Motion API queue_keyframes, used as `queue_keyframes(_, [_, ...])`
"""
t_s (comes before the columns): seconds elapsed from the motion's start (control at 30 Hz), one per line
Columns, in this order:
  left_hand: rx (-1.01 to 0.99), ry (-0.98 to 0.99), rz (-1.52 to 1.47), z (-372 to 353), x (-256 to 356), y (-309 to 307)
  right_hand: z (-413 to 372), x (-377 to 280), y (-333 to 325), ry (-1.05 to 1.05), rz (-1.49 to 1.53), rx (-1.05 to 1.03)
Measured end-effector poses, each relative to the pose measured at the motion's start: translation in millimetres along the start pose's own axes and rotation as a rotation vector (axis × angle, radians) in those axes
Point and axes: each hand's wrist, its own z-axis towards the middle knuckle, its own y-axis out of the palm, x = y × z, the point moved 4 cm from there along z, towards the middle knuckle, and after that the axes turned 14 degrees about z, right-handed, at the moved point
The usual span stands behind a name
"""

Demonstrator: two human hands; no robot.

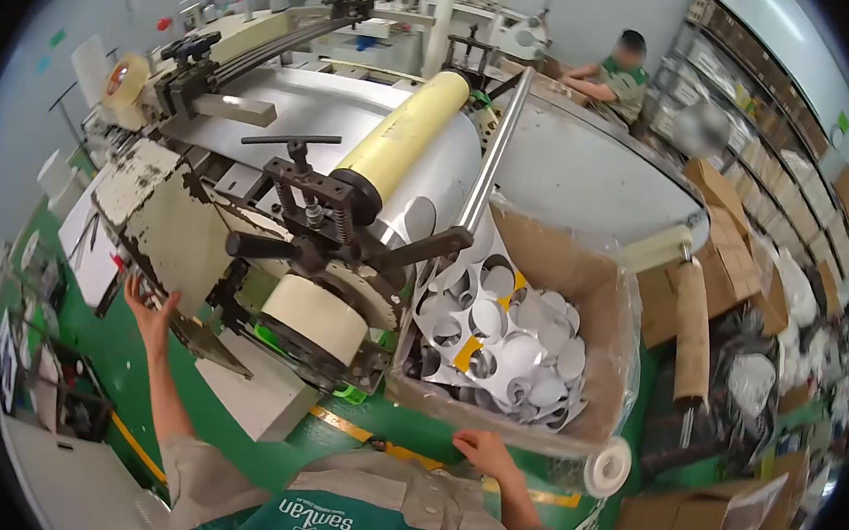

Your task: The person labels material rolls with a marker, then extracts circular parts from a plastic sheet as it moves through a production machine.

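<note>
My left hand (150,320) is raised at the lower edge of the machine's worn cream housing (167,213), thumb and fingers apart, fingertips by a small red part. In front of my body, my right hand (485,453) hangs with loosely curled fingers, nothing visible in it, near the bottom edge of a plastic-lined cardboard box (569,238). Inside that box lie round silvery cut-outs (522,354) and perforated sheet scrap. Above it, the machine carries a yellow roller (404,138) over a silvery sheet (307,109) and a shiny metal bar (496,152).
A person (615,79) sits at the back right beside shelves (750,111). Cardboard boxes (697,520) and bagged material stand to the right. A white roll (607,467) is beside the scrap box. Yellow tape lines mark the green floor (344,427).
</note>
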Motion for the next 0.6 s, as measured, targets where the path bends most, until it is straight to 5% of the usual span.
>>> queue_keyframes(0.1, [0.153, 0.042, 0.137, -20, 11, -1, 48, -35, -49, -0.225, -0.037, -0.091])
queue_keyframes(0.17, [0.431, -0.127, 0.154, -69, 21, 0, 72, -60, -88, -0.286, -0.002, -0.067])
queue_keyframes(0.23, [0.398, -0.226, 0.008, -154, 54, 17, 95, -70, -123, -0.331, 0.191, -0.027])
queue_keyframes(0.3, [0.051, -0.313, -0.417, -258, 111, 83, 129, -61, -145, -0.364, 0.384, -0.077])
queue_keyframes(0.37, [-0.64, -0.389, -0.316, -319, 189, 146, 153, -70, -153, -0.385, 0.405, -0.136])
queue_keyframes(0.4, [-0.731, -0.365, -0.409, -336, 207, 176, 161, -86, -156, -0.41, 0.384, -0.165])
queue_keyframes(0.47, [-0.653, -0.475, -0.535, -335, 215, 231, 173, -118, -156, -0.464, 0.383, -0.214])
queue_keyframes(0.6, [-0.437, -0.339, -0.474, -285, 223, 303, 189, -157, -155, -0.529, 0.421, -0.214])
